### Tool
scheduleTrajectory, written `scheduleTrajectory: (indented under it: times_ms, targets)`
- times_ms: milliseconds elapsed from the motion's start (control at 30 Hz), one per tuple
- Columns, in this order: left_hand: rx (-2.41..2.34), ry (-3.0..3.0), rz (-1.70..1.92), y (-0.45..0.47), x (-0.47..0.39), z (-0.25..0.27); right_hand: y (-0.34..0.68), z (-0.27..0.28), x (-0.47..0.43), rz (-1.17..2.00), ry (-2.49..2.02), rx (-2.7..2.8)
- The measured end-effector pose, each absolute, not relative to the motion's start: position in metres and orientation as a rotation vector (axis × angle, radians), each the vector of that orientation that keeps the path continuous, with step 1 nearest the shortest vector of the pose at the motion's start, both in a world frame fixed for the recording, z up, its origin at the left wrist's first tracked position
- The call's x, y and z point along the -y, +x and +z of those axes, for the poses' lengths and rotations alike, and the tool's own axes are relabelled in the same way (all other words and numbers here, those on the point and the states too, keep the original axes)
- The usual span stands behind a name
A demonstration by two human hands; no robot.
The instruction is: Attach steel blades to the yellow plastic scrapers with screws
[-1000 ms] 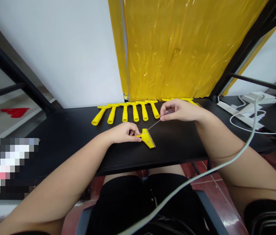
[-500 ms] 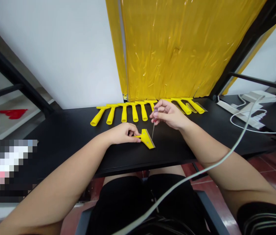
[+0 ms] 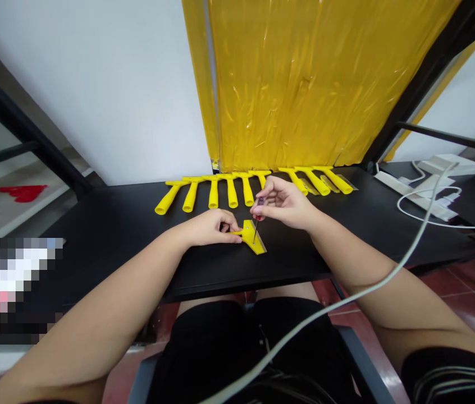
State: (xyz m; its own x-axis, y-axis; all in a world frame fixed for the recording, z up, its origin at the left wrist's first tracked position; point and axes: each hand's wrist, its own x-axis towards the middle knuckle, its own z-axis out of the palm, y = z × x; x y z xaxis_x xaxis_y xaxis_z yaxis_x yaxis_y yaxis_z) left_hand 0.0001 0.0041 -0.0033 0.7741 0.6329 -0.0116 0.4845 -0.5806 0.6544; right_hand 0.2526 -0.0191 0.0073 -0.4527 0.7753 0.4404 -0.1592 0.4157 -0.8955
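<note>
My left hand is closed round the handle of a yellow scraper, whose flat head lies toward the right with a thin blade along its edge. Two small screws show on that head. Between the fingertips of my right hand is a small screwdriver with a dark and red handle. Its thin shaft slants down, and the tip meets the scraper head at the nearer screw. Behind both hands, several yellow scraper handles lie in a row on the black table.
At the right end of the row, several scrapers have clear blades beside them. White power strips with cables lie on the table's right. A pale cable hangs across my right forearm. A yellow-wrapped panel stands behind.
My right hand has moved slightly left and down, bringing the screwdriver tip from beside the blade edge onto the nearer screw. My left hand holds the scraper in nearly the same place.
</note>
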Motion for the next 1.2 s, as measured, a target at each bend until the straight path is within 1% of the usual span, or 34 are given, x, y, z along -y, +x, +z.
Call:
scheduleTrajectory:
  times_ms: [167, 267, 367, 467, 567, 633, 733, 867, 1067, 1200]
  targets:
    - [-0.831, 2.281, 0.307, 0.000, -0.004, -0.004, 0.247, 0.008, 0.023, 1.133, -0.452, 1.661]
    - [-0.819, 2.281, 0.310, -0.001, -0.005, -0.006, 0.248, 0.007, 0.020, 1.205, -0.457, 1.653]
    - [-0.798, 2.299, 0.308, -0.001, -0.006, -0.006, 0.250, 0.005, 0.017, 1.340, -0.406, 1.678]
    - [-0.799, 2.318, 0.316, -0.001, -0.005, -0.006, 0.246, 0.004, 0.019, 1.573, -0.305, 1.654]
    - [-0.817, 2.313, 0.316, -0.001, -0.005, -0.005, 0.237, 0.004, 0.023, 1.849, -0.221, 1.453]
    - [-0.826, 2.298, 0.308, 0.000, -0.004, -0.005, 0.234, 0.002, 0.023, 1.927, -0.173, 1.351]
    - [-0.826, 2.295, 0.306, 0.000, -0.005, -0.004, 0.235, -0.001, 0.017, 1.921, -0.150, 1.331]
    - [-0.815, 2.294, 0.313, 0.000, -0.006, -0.005, 0.240, -0.002, 0.010, 1.911, -0.226, 1.378]
    - [-0.831, 2.301, 0.306, -0.001, -0.007, -0.007, 0.232, -0.003, 0.017, 2.072, -0.228, 1.363]
    - [-0.825, 2.306, 0.300, 0.000, -0.007, -0.007, 0.232, -0.005, 0.017, 2.028, -0.190, 1.324]
